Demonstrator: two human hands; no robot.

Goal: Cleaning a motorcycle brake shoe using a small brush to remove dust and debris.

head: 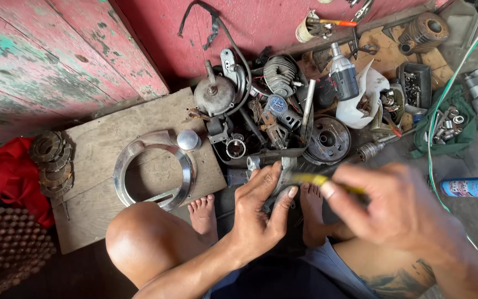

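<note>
My left hand (pixel 261 207) grips a grey metal engine part (pixel 286 169) low in the middle of the view, just above my bare feet. My right hand (pixel 394 207) is blurred and holds a thin tool with a yellow handle (pixel 313 179), whose tip reaches the metal part. My knees frame the bottom of the view.
A chrome ring (pixel 153 169) and small chrome cap (pixel 188 139) lie on a wooden board (pixel 100 149). Behind are piled engine parts, a finned cylinder (pixel 280 73), a round plate (pixel 328 139), a cordless drill (pixel 343 75), sprockets (pixel 51 163), a red cloth (pixel 12 177), a spray can (pixel 471 186).
</note>
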